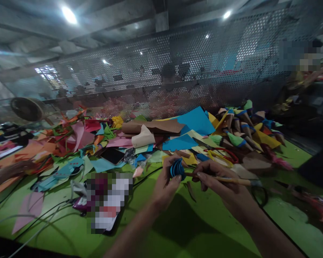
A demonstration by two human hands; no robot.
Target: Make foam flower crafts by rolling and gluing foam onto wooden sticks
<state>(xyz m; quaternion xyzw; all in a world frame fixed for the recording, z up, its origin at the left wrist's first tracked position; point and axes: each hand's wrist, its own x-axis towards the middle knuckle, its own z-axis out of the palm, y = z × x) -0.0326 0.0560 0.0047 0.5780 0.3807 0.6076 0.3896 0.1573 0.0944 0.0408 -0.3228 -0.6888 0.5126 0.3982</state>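
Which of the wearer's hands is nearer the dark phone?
Left. The left hand is right of the dark phone; the right hand is farther right.

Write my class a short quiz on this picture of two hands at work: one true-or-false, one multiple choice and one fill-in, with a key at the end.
1. True or false: the coil in the left hand is yellow.
2. Which hand holds the wooden-handled tool? A) left B) right C) neither
3. Fill in the colour: the tabletop is ____.

Key:
1. False; it is blue.
2. B, the right hand.
3. green
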